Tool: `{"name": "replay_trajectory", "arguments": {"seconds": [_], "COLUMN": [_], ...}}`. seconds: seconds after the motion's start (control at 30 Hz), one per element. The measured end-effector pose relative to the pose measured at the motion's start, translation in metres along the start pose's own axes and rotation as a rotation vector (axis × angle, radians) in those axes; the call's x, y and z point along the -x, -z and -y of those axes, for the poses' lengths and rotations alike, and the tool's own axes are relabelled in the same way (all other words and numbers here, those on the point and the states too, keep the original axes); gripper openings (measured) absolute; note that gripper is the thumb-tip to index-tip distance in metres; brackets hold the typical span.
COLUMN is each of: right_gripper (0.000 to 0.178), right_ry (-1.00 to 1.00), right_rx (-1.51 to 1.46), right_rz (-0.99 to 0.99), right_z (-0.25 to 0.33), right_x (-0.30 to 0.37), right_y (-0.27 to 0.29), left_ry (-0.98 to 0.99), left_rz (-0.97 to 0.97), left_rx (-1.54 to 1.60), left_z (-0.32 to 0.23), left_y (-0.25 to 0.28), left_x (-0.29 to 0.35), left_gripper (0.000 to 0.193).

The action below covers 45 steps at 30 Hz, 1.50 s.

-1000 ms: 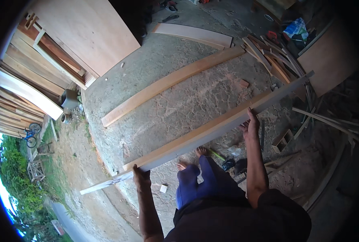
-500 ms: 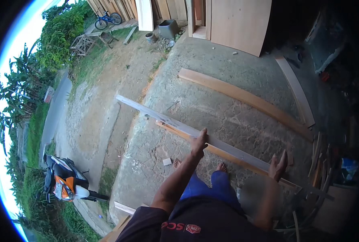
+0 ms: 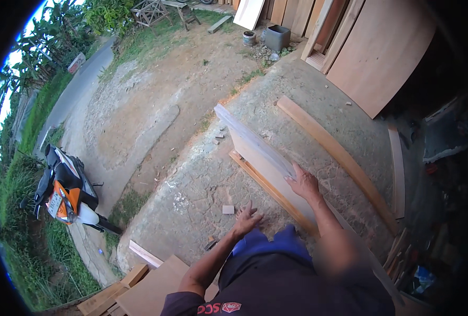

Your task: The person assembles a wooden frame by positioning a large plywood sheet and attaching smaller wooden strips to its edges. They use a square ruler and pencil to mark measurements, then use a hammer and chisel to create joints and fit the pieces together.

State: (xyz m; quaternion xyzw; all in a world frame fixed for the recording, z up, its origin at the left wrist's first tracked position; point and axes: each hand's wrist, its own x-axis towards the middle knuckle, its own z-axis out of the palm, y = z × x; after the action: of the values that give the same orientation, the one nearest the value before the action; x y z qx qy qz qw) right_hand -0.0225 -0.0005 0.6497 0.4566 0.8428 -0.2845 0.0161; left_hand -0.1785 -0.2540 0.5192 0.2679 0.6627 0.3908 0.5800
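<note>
A long pale wooden board [image 3: 254, 158] stands on edge, slanting from the upper left toward the lower right in front of me. My right hand [image 3: 303, 183] grips its upper edge, thumb on the near side. Below the board's near face runs a narrow orange-brown timber strip [image 3: 274, 188]. My left hand [image 3: 247, 220] is off the board, fingers spread with nothing in them, above the concrete near a small pale square piece [image 3: 228, 209]. The board's lower right length passes partly behind my right arm.
Beyond the board, a brown plank [image 3: 339, 158] lies on cracked concrete. A plywood panel [image 3: 384, 58] leans at the upper right. Scrap wood [image 3: 399, 250] lies at the right, more boards [image 3: 155, 287] at the lower left. A motorcycle [image 3: 68, 189] is parked left.
My left hand has let go of the board and moved down toward me. My right hand has shifted left along it. The board has swung and tipped up on edge; the whole view has turned.
</note>
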Motion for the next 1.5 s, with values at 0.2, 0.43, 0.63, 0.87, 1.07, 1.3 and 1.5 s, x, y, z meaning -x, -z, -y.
{"name": "replay_trajectory", "arguments": {"seconds": [0.2, 0.43, 0.63, 0.87, 1.07, 1.3, 1.5], "right_gripper": [0.059, 0.059, 0.062, 0.062, 0.058, 0.053, 0.054], "right_ry": [-0.109, -0.201, -0.256, -0.353, -0.642, -0.970, -1.106], "right_rx": [0.031, 0.105, 0.123, 0.140, 0.222, 0.298, 0.253], "right_rz": [-0.083, -0.092, -0.076, -0.361, -0.554, -0.824, -0.995], "right_z": [0.008, 0.020, 0.023, 0.068, 0.106, 0.137, 0.143], "right_x": [0.004, -0.002, -0.019, -0.032, -0.066, -0.091, -0.113], "right_y": [0.001, 0.002, 0.004, -0.023, -0.033, -0.080, -0.082], "left_ry": [0.324, 0.214, 0.195, -0.066, -0.683, -1.040, -0.956], "left_rz": [-0.477, -0.583, -0.314, -0.059, 0.354, 1.104, 1.191], "left_rx": [0.302, 0.442, 0.238, -0.285, -1.041, -1.325, -1.459], "left_z": [0.019, -0.009, -0.065, -0.189, -0.313, -0.359, -0.356], "left_y": [0.185, 0.255, 0.291, 0.342, 0.326, 0.264, 0.244], "left_x": [0.076, 0.023, -0.086, -0.165, -0.241, -0.318, -0.323], "left_gripper": [0.094, 0.081, 0.074, 0.081, 0.100, 0.100, 0.065]}}
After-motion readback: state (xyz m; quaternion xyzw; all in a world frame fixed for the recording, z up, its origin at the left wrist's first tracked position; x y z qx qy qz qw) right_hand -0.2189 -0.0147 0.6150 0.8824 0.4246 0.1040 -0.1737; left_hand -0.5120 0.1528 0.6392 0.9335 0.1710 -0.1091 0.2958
